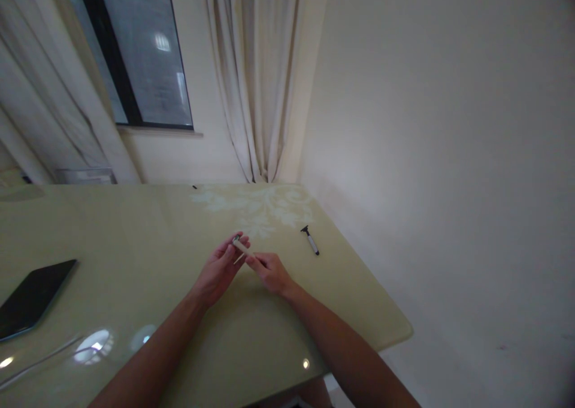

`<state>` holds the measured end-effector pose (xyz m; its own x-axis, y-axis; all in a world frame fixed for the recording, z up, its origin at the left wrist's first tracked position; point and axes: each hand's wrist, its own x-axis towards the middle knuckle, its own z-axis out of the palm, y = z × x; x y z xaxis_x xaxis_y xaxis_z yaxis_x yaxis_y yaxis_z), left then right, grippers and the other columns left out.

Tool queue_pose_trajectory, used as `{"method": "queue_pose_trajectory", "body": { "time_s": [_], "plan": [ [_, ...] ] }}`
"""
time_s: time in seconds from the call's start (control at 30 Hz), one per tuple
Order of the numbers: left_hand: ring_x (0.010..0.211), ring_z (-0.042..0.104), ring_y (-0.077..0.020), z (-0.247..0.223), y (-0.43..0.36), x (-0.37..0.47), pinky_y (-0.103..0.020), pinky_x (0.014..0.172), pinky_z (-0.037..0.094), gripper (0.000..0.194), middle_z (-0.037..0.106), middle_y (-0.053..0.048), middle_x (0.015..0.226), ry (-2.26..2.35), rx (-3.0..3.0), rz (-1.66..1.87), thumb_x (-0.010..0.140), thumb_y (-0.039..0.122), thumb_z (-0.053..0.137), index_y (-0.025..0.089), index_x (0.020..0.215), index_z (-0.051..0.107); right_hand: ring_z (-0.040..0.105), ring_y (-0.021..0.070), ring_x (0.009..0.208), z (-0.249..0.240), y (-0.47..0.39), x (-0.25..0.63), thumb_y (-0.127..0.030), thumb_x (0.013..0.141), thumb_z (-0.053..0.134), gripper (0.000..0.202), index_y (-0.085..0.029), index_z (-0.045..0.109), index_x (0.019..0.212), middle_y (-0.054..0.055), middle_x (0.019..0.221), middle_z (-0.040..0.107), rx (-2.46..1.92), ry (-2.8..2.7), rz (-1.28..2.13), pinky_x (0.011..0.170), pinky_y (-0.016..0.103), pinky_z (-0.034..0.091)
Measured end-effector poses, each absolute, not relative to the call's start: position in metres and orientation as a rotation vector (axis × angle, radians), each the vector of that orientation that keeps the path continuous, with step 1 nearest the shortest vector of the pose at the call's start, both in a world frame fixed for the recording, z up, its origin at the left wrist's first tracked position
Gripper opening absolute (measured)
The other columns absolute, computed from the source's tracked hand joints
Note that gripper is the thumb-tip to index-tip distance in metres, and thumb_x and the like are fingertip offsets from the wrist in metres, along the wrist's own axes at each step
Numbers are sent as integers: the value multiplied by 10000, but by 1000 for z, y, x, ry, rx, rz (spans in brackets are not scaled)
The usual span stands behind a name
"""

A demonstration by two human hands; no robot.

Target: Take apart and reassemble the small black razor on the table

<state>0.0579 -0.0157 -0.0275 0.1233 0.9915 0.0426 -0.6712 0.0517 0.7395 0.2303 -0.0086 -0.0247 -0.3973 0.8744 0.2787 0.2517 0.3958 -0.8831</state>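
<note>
Glossy table (135,234): I see left hand (216,274) and right hand (272,272) pinching 1 white tool (243,248); likely light, stiff, best held mid-length.

Illumination: dim. Tabletop (135,228), lower left: specular glare. Window (139,78), upper left: bright reflection. Right corners: darkened. Fine detail: soft.
</note>
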Motion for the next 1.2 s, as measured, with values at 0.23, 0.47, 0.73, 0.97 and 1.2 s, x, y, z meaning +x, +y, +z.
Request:
{"method": "queue_pose_trajectory", "body": {
  "time_s": [0.23,0.47,0.73,0.97,1.2],
  "plan": [
    [1159,661,-206,-31,-13,57,-348,1037,484,418,738,-63,1249,553,710,1384,777,403,864,245,1151,762,319,112,612,-28,-6,229,-673,962,481,583,-199,403,632,-40,641,331,-1012,-1826,962,574,265,226],
    [1120,672,-186,-29,-14,56,-310,984,510,411,757,-50,1200,541,710,1386,780,392,865,239,1148,765,315,115,610,-29,-6,227,-674,970,452,577,-202,402,642,-36,641,330,-1007,-1801,1010,566,269,225],
    [1085,686,-180,-31,-13,57,-300,953,524,399,772,-51,1162,524,688,1391,772,369,875,235,1134,772,315,113,607,-27,-8,228,-660,969,474,570,-202,400,637,-39,636,327,-984,-1815,1008,564,272,220],
    [1062,690,-185,-30,-15,59,-311,968,516,448,783,-59,1108,542,698,1381,741,377,898,227,1145,774,326,113,598,-25,-9,230,-649,990,433,559,-204,409,651,-39,634,345,-910,-1894,1072,565,270,235],
    [1082,677,-183,-30,-14,59,-314,980,501,443,777,-46,1136,560,712,1390,723,391,907,251,1125,784,331,112,604,-25,-10,230,-637,995,440,553,-201,415,655,-42,639,348,-950,-1879,1008,571,267,234]
  ]
}}
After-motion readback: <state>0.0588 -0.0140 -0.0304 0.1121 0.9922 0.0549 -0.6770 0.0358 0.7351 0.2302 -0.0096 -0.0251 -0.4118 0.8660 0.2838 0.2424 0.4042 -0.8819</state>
